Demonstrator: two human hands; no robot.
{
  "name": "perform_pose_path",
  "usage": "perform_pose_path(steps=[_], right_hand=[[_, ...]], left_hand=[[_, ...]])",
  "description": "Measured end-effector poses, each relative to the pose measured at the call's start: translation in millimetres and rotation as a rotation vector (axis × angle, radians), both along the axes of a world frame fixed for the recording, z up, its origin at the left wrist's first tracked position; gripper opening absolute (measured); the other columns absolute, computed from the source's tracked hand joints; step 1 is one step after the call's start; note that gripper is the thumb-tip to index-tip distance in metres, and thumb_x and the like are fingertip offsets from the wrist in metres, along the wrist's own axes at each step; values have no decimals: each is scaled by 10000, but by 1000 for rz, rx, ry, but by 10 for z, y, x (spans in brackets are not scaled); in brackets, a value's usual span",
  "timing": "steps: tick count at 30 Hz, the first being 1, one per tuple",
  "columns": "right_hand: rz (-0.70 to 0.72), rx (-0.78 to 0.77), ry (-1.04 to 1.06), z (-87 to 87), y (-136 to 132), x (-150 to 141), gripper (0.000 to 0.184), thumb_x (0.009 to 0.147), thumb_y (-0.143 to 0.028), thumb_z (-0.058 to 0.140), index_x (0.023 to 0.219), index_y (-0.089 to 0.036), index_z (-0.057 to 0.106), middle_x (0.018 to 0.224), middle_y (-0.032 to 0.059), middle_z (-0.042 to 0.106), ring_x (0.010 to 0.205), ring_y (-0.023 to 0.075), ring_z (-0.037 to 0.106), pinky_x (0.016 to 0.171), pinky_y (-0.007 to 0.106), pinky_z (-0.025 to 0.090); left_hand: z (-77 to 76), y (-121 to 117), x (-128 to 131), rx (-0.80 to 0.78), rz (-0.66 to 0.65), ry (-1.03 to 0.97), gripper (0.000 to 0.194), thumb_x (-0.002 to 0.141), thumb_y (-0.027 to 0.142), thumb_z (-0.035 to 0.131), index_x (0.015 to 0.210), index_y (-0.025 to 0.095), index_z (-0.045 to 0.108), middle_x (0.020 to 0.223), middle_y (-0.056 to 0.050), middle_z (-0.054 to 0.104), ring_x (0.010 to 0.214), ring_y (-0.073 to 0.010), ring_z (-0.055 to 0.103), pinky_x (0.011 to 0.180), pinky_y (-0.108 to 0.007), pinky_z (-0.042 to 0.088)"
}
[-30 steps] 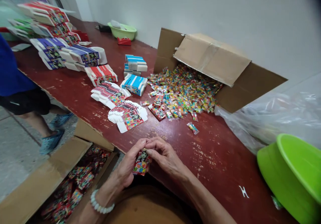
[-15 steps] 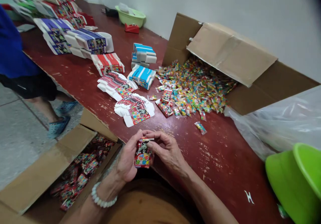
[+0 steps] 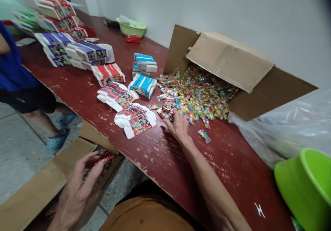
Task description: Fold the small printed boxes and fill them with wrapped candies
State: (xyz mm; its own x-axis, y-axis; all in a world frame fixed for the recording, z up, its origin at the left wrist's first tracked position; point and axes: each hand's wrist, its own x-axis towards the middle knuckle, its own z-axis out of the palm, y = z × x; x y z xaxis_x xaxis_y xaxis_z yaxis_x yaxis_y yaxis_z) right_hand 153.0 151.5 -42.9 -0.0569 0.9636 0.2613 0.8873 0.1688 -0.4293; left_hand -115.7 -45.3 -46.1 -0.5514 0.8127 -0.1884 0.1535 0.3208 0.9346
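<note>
My left hand (image 3: 77, 186) is over the open carton (image 3: 33, 193) at the lower left, thumb and fingers apart. A red small candy box (image 3: 103, 160) shows just beyond its fingertips, seemingly loose from them. On the table, my right hand (image 3: 179, 126) has thumb and fingers closed around the near end of a printed small candy box (image 3: 164, 114), which lies at the edge of the candy pile and is partly covered by the hand. Another red box (image 3: 168, 103) lies against it. Wrapped candies (image 3: 199, 93) spread out behind. Fanned flat printed boxes (image 3: 141, 123) lie to the left.
A large cardboard box (image 3: 230, 58) on its side spills the candies. Banded blue (image 3: 143, 85), red (image 3: 108, 73) and purple (image 3: 88, 51) stacks stand farther back. A green bucket (image 3: 294, 182) is at right. Another person in a blue shirt (image 3: 15, 65) stands at left.
My hands have parted from the small candy box they both held. The left went down-left over the carton; the right reached forward to a box by the candies.
</note>
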Motion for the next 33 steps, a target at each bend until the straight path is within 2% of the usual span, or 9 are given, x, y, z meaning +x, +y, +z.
perform_pose_path(steps=[2,5,9,12,15,17,23,29,33], right_hand=[[-26,-50,-127,-8,94,23,542,841,-352,685,1320,-129,565,1299,191,605,1179,391,493,966,530,395],[-39,-28,-146,14,-8,82,491,827,-300,680,1285,-145,594,1259,180,619,1172,387,496,965,534,395],[40,-24,251,79,-583,106,427,818,-327,675,1204,-157,612,1119,132,664,1030,286,597,908,431,477],[148,-26,536,125,-1149,38,389,813,-327,676,1171,-192,610,1088,95,679,983,235,633,858,365,511],[360,-97,594,153,-1393,137,355,799,-330,702,1136,-234,644,1142,68,686,1026,225,631,887,356,503],[314,-126,588,158,-1271,418,284,855,-367,644,1114,-251,666,1094,53,698,959,211,642,846,346,510],[-448,-101,137,25,-545,1509,351,818,-388,667,1069,-145,695,1154,195,610,1120,340,536,956,489,413],[-321,-139,296,-96,-706,1430,282,803,-450,653,896,-184,658,951,94,661,912,264,591,844,417,460],[58,-268,792,169,-1005,985,293,868,-448,594,982,-180,630,795,30,650,688,170,585,662,300,476]], left_hand=[[-98,-129,-245,-81,41,229,474,712,602,713,1074,308,626,1190,-48,666,1203,-384,543,1023,-533,424],[-63,-183,-213,-77,18,96,466,714,632,705,1052,323,622,1115,-25,699,1102,-349,608,968,-502,477],[200,65,510,-61,-280,-438,484,725,549,762,1064,218,660,953,-60,741,846,-254,697,793,-364,559],[309,343,1112,-50,-500,-871,559,724,452,807,1194,202,638,1097,-81,736,1020,-254,691,887,-336,551],[266,517,1416,24,-407,-1001,533,706,413,834,1152,188,650,1047,-73,749,967,-239,711,844,-317,574],[213,553,1438,-24,-380,-998,524,689,356,855,1136,182,645,1004,-78,755,857,-242,733,757,-343,602],[239,496,1340,-172,-466,-883,531,630,300,899,1067,136,647,785,-64,736,711,-206,725,660,-310,605],[337,486,1368,-27,-504,-690,541,656,354,868,1068,173,566,891,-59,739,619,-179,697,552,-275,557],[294,466,1356,-25,-627,-585,371,745,351,795,1010,169,611,865,-43,720,577,-123,621,541,-229,497]])
